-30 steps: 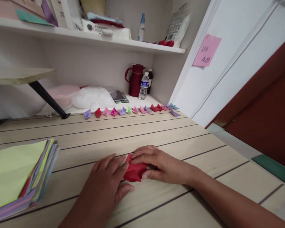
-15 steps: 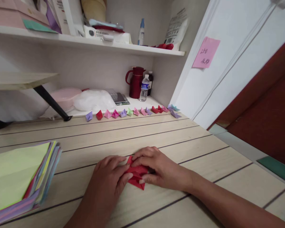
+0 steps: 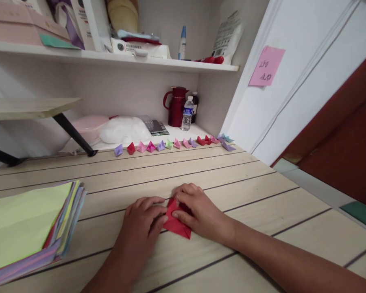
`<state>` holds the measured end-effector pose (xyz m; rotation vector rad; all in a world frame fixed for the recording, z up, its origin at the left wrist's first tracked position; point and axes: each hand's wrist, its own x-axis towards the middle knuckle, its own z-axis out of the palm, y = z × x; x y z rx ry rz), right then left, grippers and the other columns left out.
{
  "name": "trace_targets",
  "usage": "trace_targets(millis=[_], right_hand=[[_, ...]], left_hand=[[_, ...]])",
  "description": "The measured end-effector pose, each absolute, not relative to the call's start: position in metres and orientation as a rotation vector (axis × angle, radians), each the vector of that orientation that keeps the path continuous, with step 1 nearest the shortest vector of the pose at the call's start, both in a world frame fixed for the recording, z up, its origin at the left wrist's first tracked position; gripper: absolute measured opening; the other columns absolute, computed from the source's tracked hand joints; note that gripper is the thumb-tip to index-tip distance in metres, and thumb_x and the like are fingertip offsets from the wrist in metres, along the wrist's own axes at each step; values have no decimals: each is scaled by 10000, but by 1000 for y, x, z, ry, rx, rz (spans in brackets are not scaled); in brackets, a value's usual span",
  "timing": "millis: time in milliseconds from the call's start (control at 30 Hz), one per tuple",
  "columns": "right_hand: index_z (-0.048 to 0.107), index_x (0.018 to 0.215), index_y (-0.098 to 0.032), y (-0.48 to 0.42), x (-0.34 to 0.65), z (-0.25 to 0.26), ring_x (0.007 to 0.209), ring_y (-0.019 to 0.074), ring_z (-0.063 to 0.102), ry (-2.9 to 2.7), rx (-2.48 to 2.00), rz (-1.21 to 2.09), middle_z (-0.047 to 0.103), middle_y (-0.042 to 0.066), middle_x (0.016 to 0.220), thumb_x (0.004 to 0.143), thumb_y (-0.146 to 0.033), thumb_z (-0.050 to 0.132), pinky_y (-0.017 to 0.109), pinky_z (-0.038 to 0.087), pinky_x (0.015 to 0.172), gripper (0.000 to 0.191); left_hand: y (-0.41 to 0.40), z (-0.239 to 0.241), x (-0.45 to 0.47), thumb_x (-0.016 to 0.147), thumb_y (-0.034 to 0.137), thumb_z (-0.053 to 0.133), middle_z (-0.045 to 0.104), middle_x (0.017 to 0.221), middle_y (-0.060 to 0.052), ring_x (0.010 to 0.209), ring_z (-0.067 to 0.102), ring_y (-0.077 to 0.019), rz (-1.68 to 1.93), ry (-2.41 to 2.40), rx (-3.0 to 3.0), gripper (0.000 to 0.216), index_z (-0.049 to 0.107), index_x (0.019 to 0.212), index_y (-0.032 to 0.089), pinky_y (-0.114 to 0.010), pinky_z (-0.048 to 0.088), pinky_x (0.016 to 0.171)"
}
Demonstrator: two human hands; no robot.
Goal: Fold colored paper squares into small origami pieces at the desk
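**Here, the folded red paper lies flat on the tabletop, between two hands**

From my distant seat I look through the head camera, and I see the red paper in the lower middle of the view, one pointed corner turned toward me. The right hand is closed over its upper right part: the thumb lies across the paper, and the forefinger bends down at the top corner. The other fingers are curled, and I cannot see their tips well. The left hand is at the left edge of the paper, with thumb and forefinger close to each other there; whether they pinch this edge, I cannot tell.

To the left of the left hand, I find a thick stack of coloured sheets, with a yellow-green one on top. Along the far edge of the tabletop stands a row of small folded paper boats, in purple, red, pink, green and blue; at its right end several crowd together. Behind the row I notice a dark red jug, a clear water bottle just beside it, and a white plastic bag farther left.
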<state>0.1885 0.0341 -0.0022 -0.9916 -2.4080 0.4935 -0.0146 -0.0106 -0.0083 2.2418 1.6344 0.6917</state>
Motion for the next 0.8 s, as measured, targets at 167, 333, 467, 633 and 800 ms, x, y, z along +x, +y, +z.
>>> trace_targets(millis=[167,333,467,633,800], right_hand=[[564,1181,-241,35,190,-4,1108,260,516,-2365,-1019,566,577,72,1182,822,-175,707,456,407,963,392],[483,1211,-236,35,189,-2,1107,236,535,-2204,-1050,706,521,85,1245,757,-118,749,423,450,954,539],[557,986,-218,34,188,-2,1125,239,548,-2221,-994,695,530,79,1223,736,-61,745,420,456,963,350],[652,906,-204,39,193,-1,1148,248,576,-2280,-925,651,607,89,1180,830,-103,688,443,452,1006,132],[684,1102,-211,44,208,8,1162,188,614,-2314,-858,676,651,92,1226,980,-146,471,353,487,1021,254]], left_hand=[[-10,-10,-13,848,170,593,685,1224,-19,1153,588,-261,694,1656,2265,219,700,1005,279,-540,419,1000],[-13,-14,-11,767,128,669,658,1260,-87,1177,592,-283,852,1745,2236,446,604,1196,228,-546,461,989],[-14,-15,-11,824,113,593,611,1336,-83,1186,605,-275,832,1657,2439,370,671,1134,299,-530,508,950],[-14,-3,-8,842,80,547,649,1324,-73,1175,626,-278,527,1633,2617,442,698,1157,350,-530,521,952],[-17,14,-1,855,93,546,645,1347,-40,1282,559,-298,246,1660,2576,410,698,1165,313,-582,420,1067]])
